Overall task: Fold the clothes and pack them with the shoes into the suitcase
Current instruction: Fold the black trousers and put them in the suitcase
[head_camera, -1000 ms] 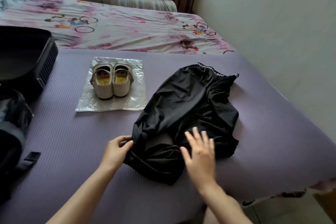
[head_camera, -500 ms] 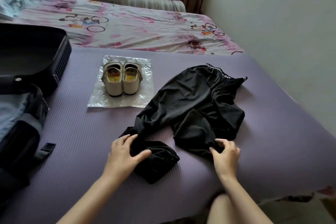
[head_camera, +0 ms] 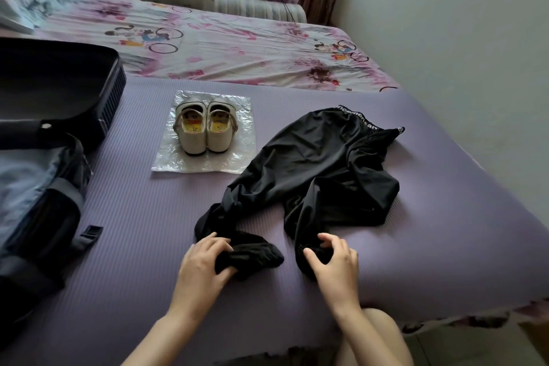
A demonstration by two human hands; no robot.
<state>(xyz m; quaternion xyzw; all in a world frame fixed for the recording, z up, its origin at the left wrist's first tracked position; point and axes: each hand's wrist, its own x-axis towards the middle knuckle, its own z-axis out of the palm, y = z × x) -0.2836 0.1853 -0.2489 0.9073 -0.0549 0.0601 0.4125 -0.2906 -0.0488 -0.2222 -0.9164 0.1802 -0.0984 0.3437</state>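
i note my left hand (head_camera: 199,265) gripping one leg end of the black trousers (head_camera: 315,163), my right hand (head_camera: 335,261) gripping the other, near the bed's (head_camera: 445,246) front edge.

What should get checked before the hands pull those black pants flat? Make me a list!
1. The left hand grips one leg end of the black pants: ok.
2. The right hand grips the other leg end: ok.
3. The pants lie smooth and flat on the purple mat: not ok, they are bunched and twisted.
4. The shoes sit on their plastic bag, apart from the pants: ok.
5. The suitcase is open: ok.
6. There is enough room inside the suitcase: cannot tell, most of it is out of view.
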